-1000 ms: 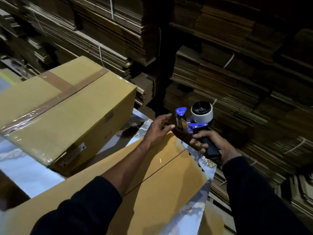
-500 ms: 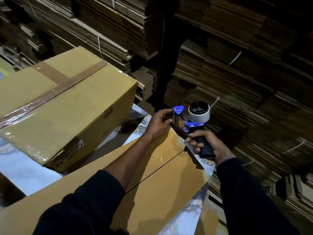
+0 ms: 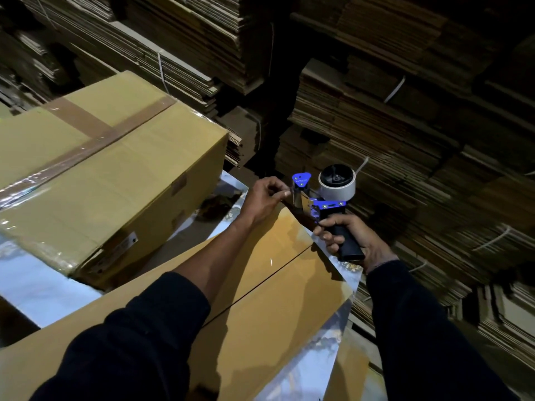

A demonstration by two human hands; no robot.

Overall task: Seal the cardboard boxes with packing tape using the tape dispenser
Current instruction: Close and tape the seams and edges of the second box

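A flat-topped cardboard box [image 3: 260,308] lies in front of me, its centre seam bare. My right hand [image 3: 353,238] grips the black handle of a blue tape dispenser [image 3: 321,198] with a nearly spent white roll, held at the box's far corner. My left hand [image 3: 265,198] has its fingers curled, and its thumb and fingertips pinch the brown tape end beside the dispenser's blue front plate. A short strip of brown tape [image 3: 301,215] runs from the dispenser down the far edge of the box.
A larger box [image 3: 121,180], sealed with brown tape in a cross, stands to the left on a shiny marbled table [image 3: 43,287]. Tall stacks of flattened cardboard [image 3: 405,125] fill the background and the right side.
My left hand has gone from flat fingers on the box corner to curled fingers pinching the tape end at the dispenser's front. The dispenser has barely shifted.
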